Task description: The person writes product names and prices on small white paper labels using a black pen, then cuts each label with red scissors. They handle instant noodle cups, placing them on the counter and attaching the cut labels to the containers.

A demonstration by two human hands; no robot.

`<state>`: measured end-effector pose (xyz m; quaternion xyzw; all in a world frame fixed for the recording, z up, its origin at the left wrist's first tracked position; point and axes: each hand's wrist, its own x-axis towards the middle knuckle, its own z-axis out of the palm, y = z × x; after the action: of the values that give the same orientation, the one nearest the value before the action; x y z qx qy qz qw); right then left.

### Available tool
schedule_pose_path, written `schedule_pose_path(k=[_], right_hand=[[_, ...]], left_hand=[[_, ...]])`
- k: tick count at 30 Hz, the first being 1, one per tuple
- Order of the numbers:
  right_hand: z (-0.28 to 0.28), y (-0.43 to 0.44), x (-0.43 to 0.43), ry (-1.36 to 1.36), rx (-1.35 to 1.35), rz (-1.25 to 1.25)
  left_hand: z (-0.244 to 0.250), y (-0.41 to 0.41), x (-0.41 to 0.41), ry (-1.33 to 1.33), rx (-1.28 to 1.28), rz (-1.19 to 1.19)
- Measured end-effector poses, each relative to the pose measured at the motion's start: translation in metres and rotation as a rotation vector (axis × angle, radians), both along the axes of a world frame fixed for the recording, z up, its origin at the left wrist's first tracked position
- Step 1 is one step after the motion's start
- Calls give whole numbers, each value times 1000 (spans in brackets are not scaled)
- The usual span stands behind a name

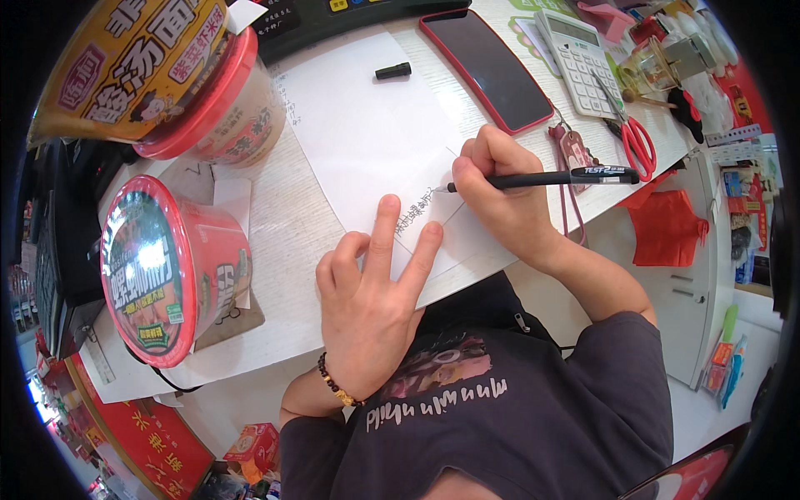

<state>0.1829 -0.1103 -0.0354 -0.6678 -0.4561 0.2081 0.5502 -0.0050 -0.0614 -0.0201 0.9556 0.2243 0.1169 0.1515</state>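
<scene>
My right hand [506, 197] grips a black gel pen [531, 179], its tip touching a small slip of white paper [459, 215]. A line of handwritten characters runs up to the tip. With fingers spread, my left hand [375, 287] presses on the slip and the table edge, and it holds nothing. Under the slip lies a larger white sheet [356, 112]. The black pen cap [392, 70] rests on that sheet. A beaded bracelet [334, 381] circles my left wrist.
Instant noodle tubs, one red-lidded [181, 269] and another [237, 119] under a yellow packet [134, 69], stand at left. A phone in a red case [494, 69], a white calculator [578, 62], red-handled scissors [637, 147] and a glass jar [647, 65] lie at right. A black scale [350, 22] stands behind.
</scene>
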Motion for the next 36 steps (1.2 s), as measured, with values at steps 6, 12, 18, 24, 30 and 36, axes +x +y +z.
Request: schedule_pose_path(k=[6,12,18,24,30,36], right_hand=[[-7,3,2,13,70,10],[0,-1,3,-19,-18,29],[-1,-1,2,-30,-14,32],[1,0,1,-29,-15,8],[-6,3,2,74,96,-38],[2,-1,2,12,-11,29]], left_hand=[[0,0,0,6,9,0],[0,0,0,2,-11,-2],[0,0,0,5,4,3],[0,0,1,7,1,3],[1,0,1,17,-1,0],[1,-1,1,9,10,-1]])
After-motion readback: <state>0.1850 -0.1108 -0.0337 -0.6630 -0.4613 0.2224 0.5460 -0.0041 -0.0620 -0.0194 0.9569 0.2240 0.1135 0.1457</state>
